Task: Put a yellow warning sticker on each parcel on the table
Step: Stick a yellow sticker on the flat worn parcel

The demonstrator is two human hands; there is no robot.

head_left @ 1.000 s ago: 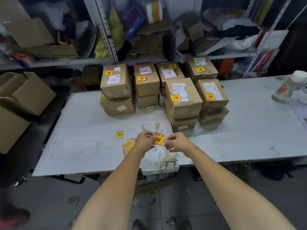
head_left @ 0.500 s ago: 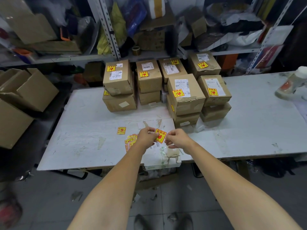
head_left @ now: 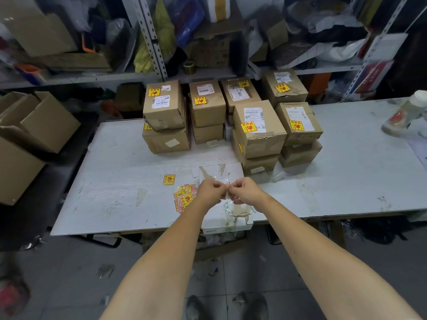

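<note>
Several brown cardboard parcels stand stacked at the back middle of the white table, most with a yellow warning sticker on top. My left hand and my right hand meet fingertip to fingertip over the table's front edge and pinch one yellow sticker between them; only a sliver of it and its white backing shows. A loose pile of yellow stickers lies just left of my left hand. A single sticker lies flat beyond the pile.
A white box with torn tape sits under my hands at the table edge. Open cardboard cartons stand to the left. Cluttered metal shelves rise behind the table. A white bottle lies at the far right.
My hands have closed together around the sticker, which faced the camera before and is now mostly hidden between my fingers. The view has tilted down slightly.
</note>
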